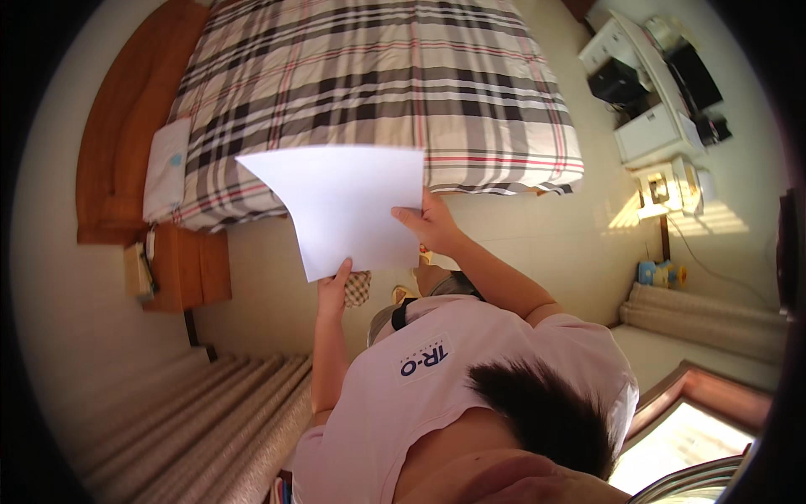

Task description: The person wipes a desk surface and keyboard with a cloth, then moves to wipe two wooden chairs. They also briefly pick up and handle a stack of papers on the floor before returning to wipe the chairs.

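Observation:
A white sheet of paper (352,201) is spread between both hands in front of my body. Its visible face is plain, and its left edge curves. My left hand (334,286) pinches the lower edge, thumb on top. At the right edge, my right hand (434,223) grips the sheet with its thumb on the upper face and its fingers mostly hidden beneath. Beyond the paper, and partly covered by it in this view, lies a plaid bedspread (378,82). Below my left hand shows a checked cloth-like item (357,291), partly hidden.
A wooden headboard (119,126), a white pillow (167,167) and a wooden nightstand (189,268) are at left. Folded curtains (208,416) hang at lower left. A white cabinet (648,135) stands far right, near a blue-and-yellow toy-like object (658,274) and a cable.

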Demonstrator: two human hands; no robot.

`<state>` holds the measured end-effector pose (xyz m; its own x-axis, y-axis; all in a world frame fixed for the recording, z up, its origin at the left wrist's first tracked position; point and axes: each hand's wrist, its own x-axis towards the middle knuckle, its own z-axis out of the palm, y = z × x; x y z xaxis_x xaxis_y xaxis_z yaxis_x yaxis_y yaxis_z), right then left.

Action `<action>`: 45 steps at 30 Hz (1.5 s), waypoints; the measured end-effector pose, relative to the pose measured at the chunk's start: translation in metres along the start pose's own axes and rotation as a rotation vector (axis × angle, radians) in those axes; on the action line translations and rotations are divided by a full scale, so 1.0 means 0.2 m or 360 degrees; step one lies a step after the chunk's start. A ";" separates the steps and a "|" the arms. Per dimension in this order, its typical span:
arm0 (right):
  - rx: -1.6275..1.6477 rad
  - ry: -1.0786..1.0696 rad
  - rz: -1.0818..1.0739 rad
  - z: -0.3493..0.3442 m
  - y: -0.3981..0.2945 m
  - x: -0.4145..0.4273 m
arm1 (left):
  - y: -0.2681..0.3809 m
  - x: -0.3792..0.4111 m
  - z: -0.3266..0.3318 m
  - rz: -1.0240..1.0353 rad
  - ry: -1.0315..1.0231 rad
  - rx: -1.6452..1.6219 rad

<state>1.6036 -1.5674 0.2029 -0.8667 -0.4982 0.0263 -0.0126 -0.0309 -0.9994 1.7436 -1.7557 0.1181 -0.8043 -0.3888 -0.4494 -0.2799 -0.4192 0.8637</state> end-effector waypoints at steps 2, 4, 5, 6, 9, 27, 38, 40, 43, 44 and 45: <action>-0.0031 0.0029 0.0014 -0.13 0.01 -0.07 | -0.07 0.02 0.07 0.0026 -0.0099 0.0099; 0.0106 0.0105 -0.0087 -0.26 0.05 -0.14 | -0.11 0.03 0.17 0.0007 -0.0170 0.0136; 0.0220 0.0176 -0.0046 -0.33 0.06 -0.17 | -0.12 0.02 0.24 -0.0032 -0.0197 0.0124; 0.0342 0.0241 -0.0012 -0.40 0.06 -0.20 | -0.13 0.02 0.30 -0.0067 -0.0218 0.0116; 0.0700 0.0417 0.0096 -0.61 -0.01 -0.26 | -0.08 0.01 0.49 -0.0375 -0.0496 0.0203; 0.0848 0.1521 0.0475 -2.47 0.17 -0.95 | -0.39 0.16 2.72 0.0041 -0.1533 0.1016; 0.1230 0.2134 0.0624 -3.19 0.39 -1.21 | -0.83 0.38 3.77 -0.0472 -0.1792 0.1551; 0.1222 0.2225 0.0565 -3.40 0.38 -1.23 | -0.90 0.40 4.04 -0.0521 -0.1834 0.1475; 0.1114 0.2325 0.0381 -3.78 0.34 -1.24 | -1.00 0.39 4.49 -0.0352 -0.1964 0.1331; 0.1059 0.2370 0.0348 -3.93 0.34 -1.24 | -1.03 0.39 4.65 -0.0299 -0.2004 0.1335; 0.1005 0.2407 0.0332 -4.07 0.33 -1.26 | -1.05 0.36 4.81 -0.0257 -0.2031 0.1335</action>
<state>1.4149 -0.7397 0.1143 -0.5020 0.6913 -0.5198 0.0234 -0.5899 -0.8071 1.2392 -0.9068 0.1244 -0.5140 0.7379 -0.4374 -0.2589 0.3526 0.8992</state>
